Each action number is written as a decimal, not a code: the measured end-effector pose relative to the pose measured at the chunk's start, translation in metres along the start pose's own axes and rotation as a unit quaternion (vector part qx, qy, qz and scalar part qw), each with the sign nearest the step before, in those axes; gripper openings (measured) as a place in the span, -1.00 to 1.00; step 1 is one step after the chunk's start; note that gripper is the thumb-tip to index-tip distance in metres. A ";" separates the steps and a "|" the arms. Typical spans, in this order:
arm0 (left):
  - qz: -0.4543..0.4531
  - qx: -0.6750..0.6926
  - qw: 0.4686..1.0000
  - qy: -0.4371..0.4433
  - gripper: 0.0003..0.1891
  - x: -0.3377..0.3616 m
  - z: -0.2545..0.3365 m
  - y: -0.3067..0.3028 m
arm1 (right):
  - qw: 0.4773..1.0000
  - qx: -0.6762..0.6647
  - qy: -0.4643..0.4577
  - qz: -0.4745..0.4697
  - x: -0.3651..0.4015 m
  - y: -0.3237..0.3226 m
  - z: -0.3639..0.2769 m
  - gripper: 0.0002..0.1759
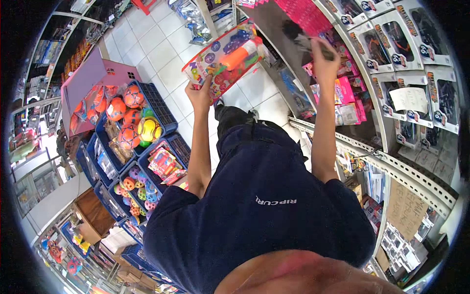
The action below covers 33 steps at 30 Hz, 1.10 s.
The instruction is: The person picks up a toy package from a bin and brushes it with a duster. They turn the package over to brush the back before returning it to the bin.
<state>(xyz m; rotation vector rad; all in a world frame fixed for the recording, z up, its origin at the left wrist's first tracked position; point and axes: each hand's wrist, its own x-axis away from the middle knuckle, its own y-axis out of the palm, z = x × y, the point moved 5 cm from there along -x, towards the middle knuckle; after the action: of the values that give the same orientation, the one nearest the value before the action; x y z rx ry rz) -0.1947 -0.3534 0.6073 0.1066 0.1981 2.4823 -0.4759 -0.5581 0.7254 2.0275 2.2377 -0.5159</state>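
Observation:
My left hand [199, 95] is closed on the lower left corner of a clear toy package [196, 63] with a colourful printed card, thumb on its front. Inside the package shows an orange tube-shaped toy [236, 58] among small bright pieces. The pack is tilted, held up over the tiled floor. My right hand [325, 60] is raised beside the shelf on the right, its fingers curled round a dark, bristly brush-like thing [293, 32] that is smeared by motion. Pink toy packs [344, 93] lie on the shelf close by that hand.
Blue crates [161, 105] on the left hold orange balls [116, 109] and small patterned balls [139, 188], near a pink toy house [98, 73]. Boxed toys [411, 34] line the right shelving, whose metal edge [416, 181] runs close to my right arm. White tiles [169, 66] cover the floor.

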 end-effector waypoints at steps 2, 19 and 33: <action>0.009 0.000 1.000 0.002 -0.86 0.000 -0.003 -0.002 | 0.999 -0.018 -0.011 0.026 -0.002 -0.008 0.000 -0.80; 0.025 0.051 0.998 -0.021 -0.80 0.004 -0.008 -0.013 | 0.941 -0.277 0.195 0.010 0.018 -0.016 0.051 -0.75; 0.037 0.118 0.992 -0.022 -0.77 -0.004 -0.014 -0.023 | 0.972 -0.136 0.193 0.013 0.031 -0.028 0.068 -0.77</action>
<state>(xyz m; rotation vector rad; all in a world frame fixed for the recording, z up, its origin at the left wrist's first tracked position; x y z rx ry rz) -0.1794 -0.3396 0.5898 0.2713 0.4773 2.5191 -0.5183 -0.5509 0.6578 2.1481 2.3125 0.2025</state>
